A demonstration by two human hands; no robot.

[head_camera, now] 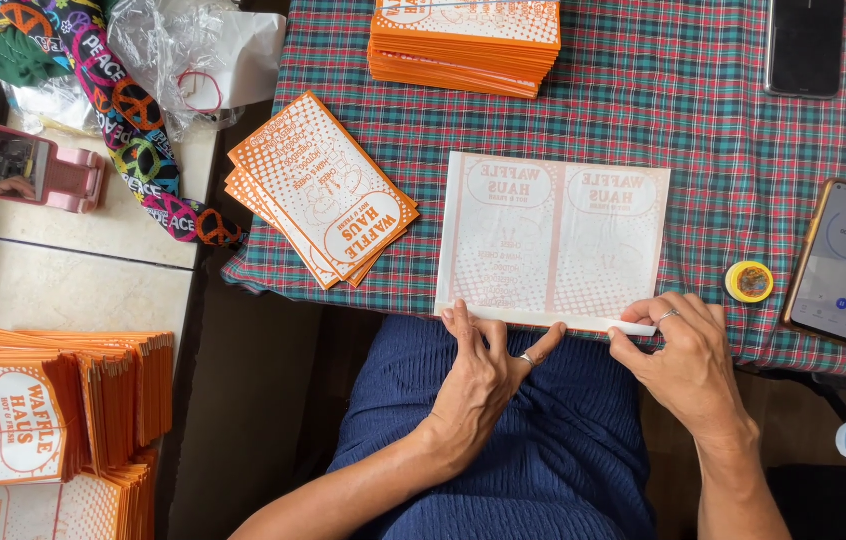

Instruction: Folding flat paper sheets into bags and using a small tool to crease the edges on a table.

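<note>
With finished orange bags (pixel 328 195) stacked aside, the left hand (pixel 483 365) lies open, fingertips pressing the flat paper sheet (pixel 553 240) at the counter (pixel 723 190) edge, while the right hand (pixel 678 350) pinches its unfinished bottom fold.

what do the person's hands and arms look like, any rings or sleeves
Both forearms are bare, with no sleeves, watch or bracelet in view. The left hand wears a silver ring on one finger, and the right hand also wears a thin silver ring. No gloves. The fingernails look short and plain. A dark blue ribbed garment covers the lap beneath the arms.
</note>
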